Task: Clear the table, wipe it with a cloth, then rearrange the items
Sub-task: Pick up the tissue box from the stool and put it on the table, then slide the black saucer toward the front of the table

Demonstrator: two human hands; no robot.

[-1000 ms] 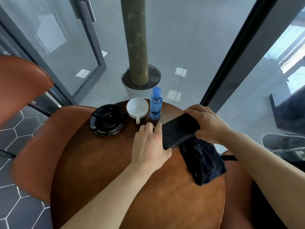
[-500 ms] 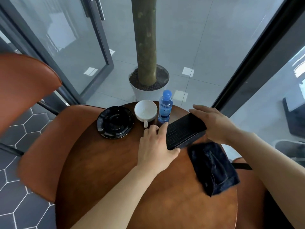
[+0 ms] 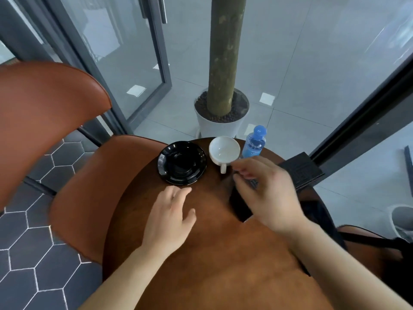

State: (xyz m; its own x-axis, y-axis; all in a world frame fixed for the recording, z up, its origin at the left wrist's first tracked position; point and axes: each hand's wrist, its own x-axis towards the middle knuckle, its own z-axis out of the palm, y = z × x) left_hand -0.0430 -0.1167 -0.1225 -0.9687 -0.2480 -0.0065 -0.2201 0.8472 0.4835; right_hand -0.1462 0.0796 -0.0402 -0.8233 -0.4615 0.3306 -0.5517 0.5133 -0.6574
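Observation:
On the round brown table [image 3: 201,265] a black saucer [image 3: 182,163], a white cup [image 3: 224,151] and a blue-capped water bottle [image 3: 254,142] stand in a row at the far edge. A black patterned box [image 3: 300,170] lies at the far right edge. My left hand [image 3: 172,215] hovers flat with fingers apart, just short of the saucer. My right hand [image 3: 268,193] is blurred, fingers curled, near the cup's handle. A dark flat thing [image 3: 240,206] shows under it; whether the hand grips it is unclear. The dark cloth [image 3: 321,218] lies at the right edge, partly behind my forearm.
An orange-brown chair [image 3: 44,121] stands left of the table, its seat touching the rim. A potted trunk in a white planter [image 3: 220,124] is behind the table, beyond it glass doors. Dark hexagon tiles cover the floor on the left.
Both hands have let go of the black box, which now lies at the far right edge. My right hand has swung left toward the cup. My left hand has drawn back toward the saucer.

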